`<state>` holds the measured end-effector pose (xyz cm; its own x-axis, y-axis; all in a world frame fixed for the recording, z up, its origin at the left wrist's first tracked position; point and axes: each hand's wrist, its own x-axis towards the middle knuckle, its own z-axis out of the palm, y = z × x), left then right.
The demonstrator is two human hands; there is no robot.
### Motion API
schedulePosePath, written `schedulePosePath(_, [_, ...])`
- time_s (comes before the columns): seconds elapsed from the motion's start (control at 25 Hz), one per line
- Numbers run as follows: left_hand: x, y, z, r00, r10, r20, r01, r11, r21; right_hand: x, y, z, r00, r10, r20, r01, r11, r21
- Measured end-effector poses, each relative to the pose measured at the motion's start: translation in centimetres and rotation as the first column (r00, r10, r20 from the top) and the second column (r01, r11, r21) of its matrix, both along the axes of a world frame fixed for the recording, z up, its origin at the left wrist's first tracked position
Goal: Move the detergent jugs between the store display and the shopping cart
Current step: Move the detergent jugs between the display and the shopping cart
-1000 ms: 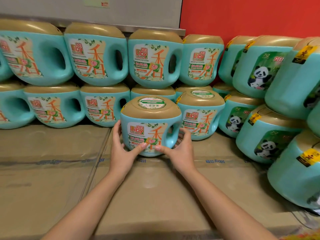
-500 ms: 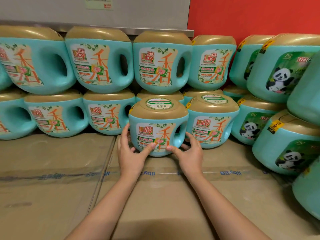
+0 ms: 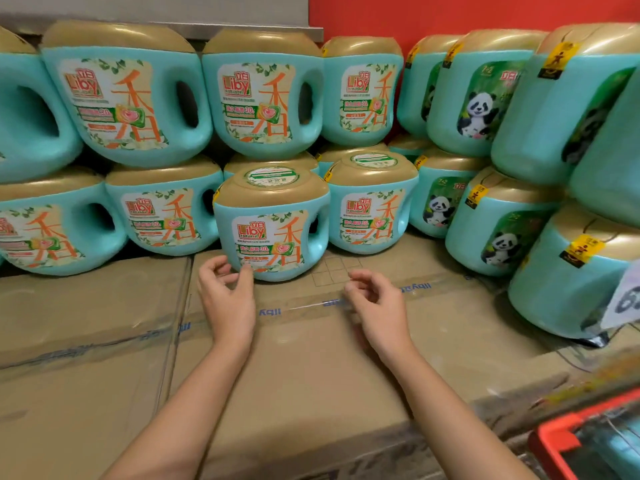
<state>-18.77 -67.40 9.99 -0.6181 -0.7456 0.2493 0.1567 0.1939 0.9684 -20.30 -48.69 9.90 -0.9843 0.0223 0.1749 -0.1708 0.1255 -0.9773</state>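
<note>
A teal detergent jug (image 3: 272, 223) with a gold cap and an orange-lettered label stands upright on the cardboard boxes (image 3: 311, 358), in front of the stacked rows of like jugs. My left hand (image 3: 227, 299) hovers just below its lower left side, fingers loosely curled, thumb tip near the jug's base. My right hand (image 3: 375, 306) is off the jug, lower right of it over the box, fingers loosely curled and holding nothing. A red shopping cart corner (image 3: 585, 441) shows at the bottom right.
Two tiers of teal jugs (image 3: 263, 98) fill the back against a grey shelf and red wall. Panda-label jugs (image 3: 498, 233) pile up on the right, leaning inward. A white price tag (image 3: 625, 299) hangs at the right edge.
Both hands have let go of the front jug and drawn back toward me. The jug stays standing on the box. The view has moved closer and the cart corner has come into view.
</note>
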Motion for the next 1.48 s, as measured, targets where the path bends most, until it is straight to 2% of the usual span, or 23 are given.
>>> schedulePosePath(0.08, [1.4,2.5,1.0,0.967,-0.233,-0.102,0.23,0.972,-0.04,3.7,3.1,0.1,1.0,0.002,-0.019,-0.004,0.994,-0.108])
schedulePosePath(0.16, [3.5,6.2,2.0,0.86,-0.491,-0.139,0.482,0.871,-0.098,7.8,7.2,0.0,0.996,-0.081,-0.048,0.071,0.98,-0.186])
schedulePosePath(0.24, [5.6,9.7,2.6,0.753,-0.643,-0.144,0.632,0.766,-0.115,11.3,11.6,-0.2,0.977,-0.207,-0.047,0.188,0.948,-0.258])
schedulePosePath(0.4, [9.1,18.2,1.8,0.61,-0.779,-0.143,0.787,0.617,-0.007,16.6,20.6,-1.7,0.882,-0.468,0.056,0.462,0.834,-0.301])
schedulePosePath(0.48, [10.7,23.1,0.5,0.537,-0.838,-0.097,0.844,0.533,0.062,18.5,24.9,-2.5,0.819,-0.566,0.094,0.565,0.769,-0.297])
schedulePosePath(0.64, [12.0,33.9,-2.4,0.332,-0.942,0.05,0.933,0.336,0.131,21.1,34.6,-4.5,0.736,-0.667,0.111,0.67,0.698,-0.253])
schedulePosePath(0.72, [11.5,40.1,-3.8,0.262,-0.955,0.139,0.948,0.282,0.148,21.4,40.4,-5.9,0.704,-0.697,0.134,0.707,0.672,-0.221])
schedulePosePath(0.8, [10.6,46.1,-5.1,0.265,-0.94,0.216,0.936,0.305,0.174,21.0,46.6,-7.6,0.68,-0.716,0.157,0.733,0.663,-0.153])
schedulePosePath(0.88, [9.9,51.9,-6.7,0.306,-0.921,0.241,0.909,0.358,0.213,20.3,52.8,-9.3,0.668,-0.724,0.174,0.741,0.669,-0.059])
schedulePosePath(0.96, [9.4,57.5,-8.6,0.316,-0.906,0.281,0.88,0.39,0.271,19.7,58.7,-10.8,0.636,-0.749,0.187,0.752,0.656,0.071])
schedulePosePath(1.08, [9.0,64.6,-11.3,0.254,-0.894,0.368,0.845,0.391,0.366,17.9,65.6,-11.9,0.631,-0.76,0.156,0.704,0.646,0.295])
schedulePosePath(1.2, [9.0,70.1,-13.8,0.197,-0.855,0.479,0.773,0.436,0.46,14.6,70.6,-13.1,0.691,-0.706,0.157,0.578,0.67,0.465])
schedulePosePath(1.32, [9.3,73.7,-16.7,0.169,-0.871,0.46,0.647,0.45,0.615,10.9,74.1,-15.1,0.759,-0.61,0.228,0.394,0.708,0.586])
schedulePosePath(1.4, [9.3,75.3,-18.3,0.145,-0.851,0.504,0.569,0.489,0.661,8.9,75.6,-16.7,0.744,-0.576,0.339,0.294,0.738,0.608])
schedulePosePath(1.48, [9.4,76.3,-19.2,0.121,-0.825,0.552,0.526,0.525,0.669,7.7,76.3,-18.3,0.691,-0.548,0.471,0.179,0.762,0.623])
